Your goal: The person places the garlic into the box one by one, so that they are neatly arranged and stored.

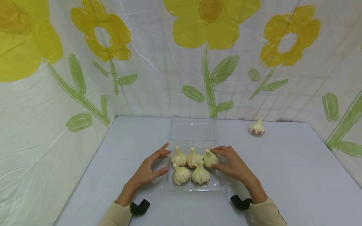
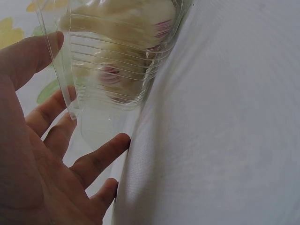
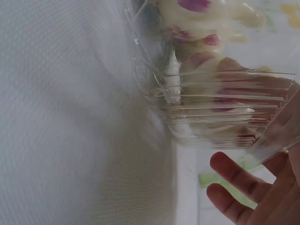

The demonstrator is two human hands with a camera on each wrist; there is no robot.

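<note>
A clear plastic clamshell container (image 1: 195,189) lies with its lid (image 1: 193,131) folded back, away from me. Inside are several garlic bulbs: three in the far row, with a middle one (image 1: 194,158), and two in the near row (image 1: 181,175) (image 1: 200,174). My right hand (image 1: 233,164) reaches over the right wall and holds the far-right garlic bulb (image 1: 210,158) between thumb and fingers. Through the ribbed wall (image 3: 225,108) in the right wrist view, fingers show beside that bulb. At the container's left side, my left hand (image 1: 147,169) has spread fingers (image 2: 101,161), close against the rim.
Another garlic bulb (image 1: 256,127) with purple patches stands at the table's far right, apart from the container. The white-covered table (image 1: 135,135) ends at a hanging sheet (image 1: 152,88) painted with yellow flowers. Black wrist devices (image 1: 139,207) sit at both cuffs.
</note>
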